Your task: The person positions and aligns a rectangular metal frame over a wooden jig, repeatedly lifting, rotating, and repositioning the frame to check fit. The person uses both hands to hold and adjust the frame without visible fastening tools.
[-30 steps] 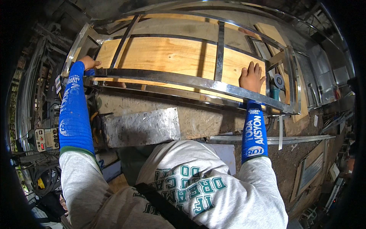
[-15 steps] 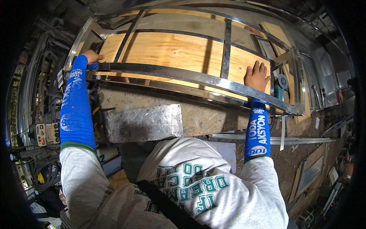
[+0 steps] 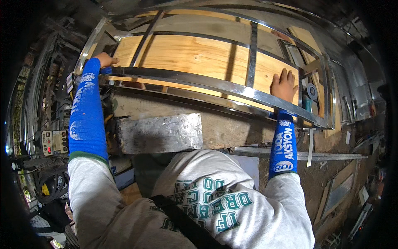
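A shiny rectangular metal tube frame (image 3: 215, 86) lies across the far half of the view, with crossbars over a pale plywood board (image 3: 186, 54). My left hand (image 3: 107, 60) is at the board's left end, thumb over its edge and the other fingers mostly hidden; it appears closed on the board. Toward the right end, my right hand (image 3: 284, 86) reaches over the near rail and rests on the board with fingers spread. Just right of it, inside the frame's end, is an angle grinder (image 3: 311, 92) with a round disc and a teal body.
A dull metal block (image 3: 161, 132) sits on the worn bench (image 3: 224, 133) near my lap. Long metal bars (image 3: 298, 155) lie to its right. At left are a control box (image 3: 54, 142) with knobs and coiled black cables (image 3: 52, 178). A framed panel (image 3: 338, 191) lies lower right.
The whole view has shifted slightly, so the frame and board appear a little farther right. Both hands keep their places on the board; my right fingers look a bit more spread.
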A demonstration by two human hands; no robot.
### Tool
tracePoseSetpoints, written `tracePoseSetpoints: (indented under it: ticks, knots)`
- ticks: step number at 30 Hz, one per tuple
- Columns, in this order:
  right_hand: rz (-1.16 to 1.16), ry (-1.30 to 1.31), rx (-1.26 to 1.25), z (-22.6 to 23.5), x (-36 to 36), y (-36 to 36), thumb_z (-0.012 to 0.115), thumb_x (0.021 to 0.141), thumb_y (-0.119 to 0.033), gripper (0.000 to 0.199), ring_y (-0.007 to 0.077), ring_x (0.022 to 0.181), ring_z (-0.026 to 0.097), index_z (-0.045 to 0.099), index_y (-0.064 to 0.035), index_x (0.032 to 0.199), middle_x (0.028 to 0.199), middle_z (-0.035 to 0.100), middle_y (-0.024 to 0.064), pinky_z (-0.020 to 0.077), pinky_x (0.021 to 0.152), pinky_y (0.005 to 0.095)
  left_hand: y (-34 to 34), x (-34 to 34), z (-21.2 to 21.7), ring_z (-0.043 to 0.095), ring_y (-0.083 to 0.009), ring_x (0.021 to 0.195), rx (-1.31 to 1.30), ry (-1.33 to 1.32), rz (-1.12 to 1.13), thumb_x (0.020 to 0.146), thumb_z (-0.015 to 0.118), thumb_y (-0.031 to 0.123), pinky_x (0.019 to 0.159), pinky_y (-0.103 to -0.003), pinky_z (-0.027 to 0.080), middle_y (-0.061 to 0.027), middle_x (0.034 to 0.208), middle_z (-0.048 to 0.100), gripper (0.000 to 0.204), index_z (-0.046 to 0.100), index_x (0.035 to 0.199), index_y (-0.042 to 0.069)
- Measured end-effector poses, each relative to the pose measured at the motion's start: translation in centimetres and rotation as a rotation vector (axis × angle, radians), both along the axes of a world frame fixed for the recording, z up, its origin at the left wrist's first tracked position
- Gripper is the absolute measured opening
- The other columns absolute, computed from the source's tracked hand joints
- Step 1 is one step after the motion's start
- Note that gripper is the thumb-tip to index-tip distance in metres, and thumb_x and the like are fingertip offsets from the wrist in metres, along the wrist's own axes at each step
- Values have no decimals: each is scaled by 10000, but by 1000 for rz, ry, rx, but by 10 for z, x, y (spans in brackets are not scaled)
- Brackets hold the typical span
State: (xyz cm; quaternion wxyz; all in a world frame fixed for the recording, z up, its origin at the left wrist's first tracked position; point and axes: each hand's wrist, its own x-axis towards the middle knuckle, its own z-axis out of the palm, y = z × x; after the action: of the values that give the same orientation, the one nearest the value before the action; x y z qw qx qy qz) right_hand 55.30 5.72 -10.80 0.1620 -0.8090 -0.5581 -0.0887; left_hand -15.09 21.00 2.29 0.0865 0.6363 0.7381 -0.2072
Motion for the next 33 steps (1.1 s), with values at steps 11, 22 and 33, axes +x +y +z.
tracePoseSetpoints:
  ticks: [11,22,33]
  knots:
    - [-13,-26,6,-1,4,-1,497,1030,-402,575,382,1501,350,489,-80,1506,1596,418,211,221,1184,689,-19,48,34,675,-363,1180,-55,1,142,874,697,567,1027,-432,497,-219,1292,697,679,717,1229,-12]
    - [-5,-15,15,-4,5,-1,503,1030,-412,574,374,1500,350,493,-86,1502,1594,421,206,222,1185,685,8,11,2,718,-402,1040,-101,218,-229,794,725,346,907,-445,547,-265,1131,720,421,769,1034,3]
    - [-18,0,-5,0,6,-3,502,1034,-428,590,390,1506,340,478,-90,1516,1600,409,220,210,1194,683,31,-22,-23,687,-412,1132,-116,139,-273,815,626,226,982,-461,517,-286,1193,701,390,751,1074,-37]
